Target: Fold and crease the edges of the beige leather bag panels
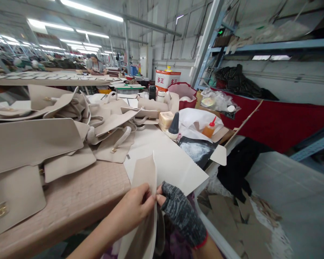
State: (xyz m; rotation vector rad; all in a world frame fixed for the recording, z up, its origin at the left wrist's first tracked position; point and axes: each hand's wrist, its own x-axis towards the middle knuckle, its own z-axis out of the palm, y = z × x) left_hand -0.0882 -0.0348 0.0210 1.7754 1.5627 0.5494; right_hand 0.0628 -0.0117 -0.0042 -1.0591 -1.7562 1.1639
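Left hand [136,207] and gloved right hand [178,212] both pinch beige leather panel [145,176], fingers closed on its edge, above table [78,194].

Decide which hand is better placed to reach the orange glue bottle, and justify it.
Right, probably. The gloved right hand pinches the beige panel on the side nearer the orange glue bottle; the bare left hand sits farther away.

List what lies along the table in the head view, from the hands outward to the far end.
Left hand and gloved right hand pinching a beige panel → white sheet → black-capped glue bottle → black flask → red-and-white tin.
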